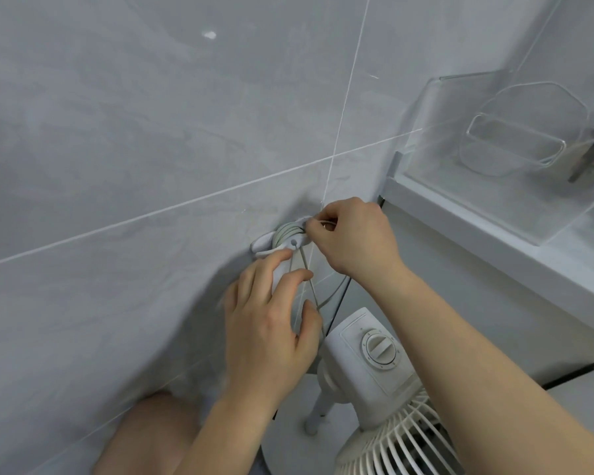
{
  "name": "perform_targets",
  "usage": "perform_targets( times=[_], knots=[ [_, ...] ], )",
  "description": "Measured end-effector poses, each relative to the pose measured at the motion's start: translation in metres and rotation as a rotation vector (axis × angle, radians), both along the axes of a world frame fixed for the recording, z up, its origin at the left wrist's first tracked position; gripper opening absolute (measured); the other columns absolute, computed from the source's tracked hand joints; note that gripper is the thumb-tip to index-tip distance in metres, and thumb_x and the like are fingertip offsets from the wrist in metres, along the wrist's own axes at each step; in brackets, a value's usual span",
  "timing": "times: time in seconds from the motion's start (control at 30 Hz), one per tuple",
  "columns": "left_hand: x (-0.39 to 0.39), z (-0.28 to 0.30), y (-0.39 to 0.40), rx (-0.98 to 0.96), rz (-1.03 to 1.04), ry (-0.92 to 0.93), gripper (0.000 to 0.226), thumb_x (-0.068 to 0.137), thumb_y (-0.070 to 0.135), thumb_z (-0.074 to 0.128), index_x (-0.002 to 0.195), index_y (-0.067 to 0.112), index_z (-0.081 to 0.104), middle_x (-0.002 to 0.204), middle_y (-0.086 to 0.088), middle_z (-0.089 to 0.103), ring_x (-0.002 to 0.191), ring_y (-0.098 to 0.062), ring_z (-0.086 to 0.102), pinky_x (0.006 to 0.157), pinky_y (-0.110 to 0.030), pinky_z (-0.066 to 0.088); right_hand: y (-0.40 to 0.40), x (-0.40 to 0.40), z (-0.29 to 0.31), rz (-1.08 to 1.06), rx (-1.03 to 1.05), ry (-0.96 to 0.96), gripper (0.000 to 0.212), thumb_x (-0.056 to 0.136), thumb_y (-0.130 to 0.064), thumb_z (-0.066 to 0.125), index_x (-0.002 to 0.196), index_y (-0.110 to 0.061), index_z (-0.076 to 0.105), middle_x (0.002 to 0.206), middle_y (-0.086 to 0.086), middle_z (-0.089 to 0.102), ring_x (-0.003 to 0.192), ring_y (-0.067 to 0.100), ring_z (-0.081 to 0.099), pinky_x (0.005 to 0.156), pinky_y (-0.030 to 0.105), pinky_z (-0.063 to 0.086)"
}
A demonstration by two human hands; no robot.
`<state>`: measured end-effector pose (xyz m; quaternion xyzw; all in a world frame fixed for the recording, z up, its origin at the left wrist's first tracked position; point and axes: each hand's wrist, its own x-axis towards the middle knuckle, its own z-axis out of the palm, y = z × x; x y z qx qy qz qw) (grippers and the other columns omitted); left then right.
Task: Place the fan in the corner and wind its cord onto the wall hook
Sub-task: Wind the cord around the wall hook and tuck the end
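A: Grey tiled wall behind; what did the fingers do?
B: Right hand pinched the cord at the wall hook, coils beside its fingertips; left hand curled round the plug end just below; fan under both.

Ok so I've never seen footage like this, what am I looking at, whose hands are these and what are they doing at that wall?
This is a single picture from a camera worn on a person's head, looking down at their own bare hands. There is no machine. The right hand pinches a thin grey cord beside a small white plastic wall hook on the grey tiled wall, where several turns are already wound. The left hand holds lower loops of the cord. Below stands a white pedestal fan with a round dial. On the right, a clear plastic shelf sits on a white ledge.
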<state>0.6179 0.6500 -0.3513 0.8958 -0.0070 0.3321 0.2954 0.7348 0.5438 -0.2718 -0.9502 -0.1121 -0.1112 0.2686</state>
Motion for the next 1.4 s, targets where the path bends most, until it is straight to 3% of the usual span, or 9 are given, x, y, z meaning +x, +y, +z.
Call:
perform_targets(
  times=[0.13, 0.23, 0.37, 0.57, 0.83, 1.07, 1.2, 1.3, 1.4],
  knots=[
    [0.0, 0.0, -0.002, -0.012, -0.011, -0.014, 0.031, 0.082, 0.028, 0.06, 0.111, 0.024, 0.07, 0.142, 0.003, 0.056, 0.13, -0.023, 0.05, 0.104, -0.04, 0.035, 0.0, -0.005, 0.005, 0.023, 0.081, -0.053, 0.013, 0.086, -0.036, 0.068, 0.097, -0.03, 0.072, 0.071, -0.01, 0.069, 0.075, 0.014, 0.065, 0.07, 0.031, 0.054],
    [0.0, 0.002, -0.002, -0.121, -0.078, -0.025, 0.034, 0.083, 0.03, 0.06, 0.115, 0.024, 0.069, 0.144, 0.004, 0.055, 0.135, -0.018, 0.048, 0.108, -0.034, 0.033, 0.002, -0.013, 0.009, 0.131, 0.301, 0.003, 0.009, 0.087, -0.036, 0.07, 0.09, -0.028, 0.068, 0.066, -0.002, 0.069, 0.062, 0.012, 0.06, 0.064, 0.032, 0.05],
    [0.0, 0.008, -0.005, -0.386, -0.269, 0.056, 0.038, 0.083, 0.023, 0.066, 0.121, 0.027, 0.063, 0.135, 0.017, 0.059, 0.136, -0.011, 0.049, 0.111, -0.041, 0.039, -0.002, -0.026, 0.017, 0.292, 0.47, 0.148, 0.021, 0.103, -0.039, 0.051, 0.103, -0.025, 0.067, 0.076, -0.002, 0.075, 0.071, 0.003, 0.065, 0.07, 0.027, 0.048],
    [-0.002, 0.019, 0.0, -0.655, -0.245, 0.089, 0.038, 0.086, 0.021, 0.062, 0.123, 0.031, 0.062, 0.121, 0.019, 0.065, 0.119, -0.006, 0.058, 0.094, -0.009, 0.038, -0.006, -0.026, 0.017, 0.357, 0.566, 0.225, 0.03, 0.106, -0.039, 0.042, 0.111, -0.025, 0.069, 0.083, 0.002, 0.077, 0.075, 0.002, 0.062, 0.072, 0.022, 0.043],
    [-0.013, 0.019, 0.025, -0.344, -0.034, 0.086, 0.026, 0.082, 0.04, 0.054, 0.106, 0.032, 0.064, 0.101, 0.018, 0.062, 0.094, -0.011, 0.06, 0.086, -0.047, 0.051, -0.01, -0.028, 0.023, 0.396, 0.586, 0.276, 0.032, 0.104, -0.036, 0.043, 0.102, -0.023, 0.072, 0.089, 0.003, 0.08, 0.084, 0.012, 0.064, 0.074, 0.03, 0.047],
    [-0.018, 0.028, 0.023, -0.294, 0.061, 0.056, 0.037, 0.082, 0.043, 0.052, 0.116, 0.031, 0.06, 0.109, 0.021, 0.057, 0.09, -0.009, 0.057, 0.082, -0.037, 0.049, -0.012, -0.033, 0.025, 0.458, 0.615, 0.293, 0.037, 0.096, -0.043, 0.046, 0.107, -0.021, 0.074, 0.096, 0.0, 0.08, 0.094, 0.013, 0.069, 0.078, 0.023, 0.042],
    [-0.016, 0.024, 0.026, -0.283, 0.089, 0.141, 0.044, 0.081, 0.047, 0.049, 0.122, 0.033, 0.057, 0.116, 0.022, 0.056, 0.095, -0.004, 0.057, 0.077, -0.033, 0.049, -0.011, -0.033, 0.024, 0.501, 0.63, 0.324, 0.038, 0.096, -0.044, 0.047, 0.113, -0.022, 0.073, 0.101, 0.0, 0.081, 0.102, 0.01, 0.072, 0.078, 0.021, 0.043],
    [-0.017, 0.022, 0.024, -0.278, 0.102, 0.181, 0.044, 0.08, 0.047, 0.051, 0.122, 0.034, 0.056, 0.115, 0.023, 0.057, 0.094, 0.0, 0.058, 0.075, -0.032, 0.048, -0.011, -0.033, 0.025, 0.525, 0.609, 0.339, 0.039, 0.095, -0.042, 0.049, 0.114, -0.02, 0.074, 0.103, -0.002, 0.081, 0.099, 0.004, 0.071, 0.075, 0.013, 0.044],
    [-0.016, 0.02, 0.023, -0.272, 0.116, 0.195, 0.045, 0.078, 0.048, 0.05, 0.121, 0.034, 0.057, 0.114, 0.022, 0.058, 0.093, 0.002, 0.059, 0.073, -0.03, 0.047, -0.008, -0.033, 0.023, 0.52, 0.529, 0.307, 0.032, 0.092, -0.037, 0.056, 0.107, -0.018, 0.077, 0.1, -0.002, 0.08, 0.091, 0.01, 0.069, 0.074, 0.016, 0.047]
  ],
)
